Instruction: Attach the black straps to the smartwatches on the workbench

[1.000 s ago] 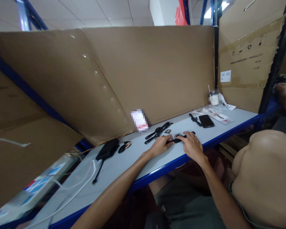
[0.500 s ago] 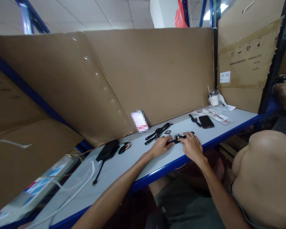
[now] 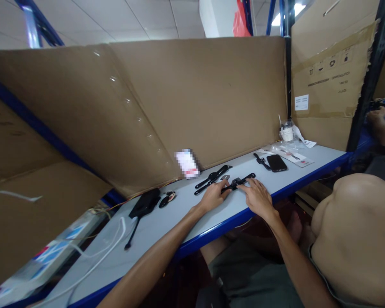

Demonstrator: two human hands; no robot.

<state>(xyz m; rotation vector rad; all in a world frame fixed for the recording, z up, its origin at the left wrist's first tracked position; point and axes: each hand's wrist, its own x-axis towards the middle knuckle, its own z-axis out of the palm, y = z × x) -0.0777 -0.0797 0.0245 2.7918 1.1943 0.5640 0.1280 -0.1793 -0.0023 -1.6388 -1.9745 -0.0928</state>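
Observation:
A black wristwatch lies stretched out near the middle of the table, its strap running up to the right. My left hand is closed on the strap's left end with thumb and fingers. My right hand grips the watch from its near right side, fingers bent and tips at the case and right strap. The strap's right tip shows past those fingers. Just behind my left hand are black watch straps lying side by side and a small grey square piece.
A lit phone, blurred out, leans on the cardboard wall. Right of my hands are another watch, a dark phone and plastic packets. Leftward lie a black box-like device and white cable. Another person sits at right.
The watch has turned slightly and shifted a little left, and its right strap tip now shows clear of my right fingers. My left hand has moved slightly left with it.

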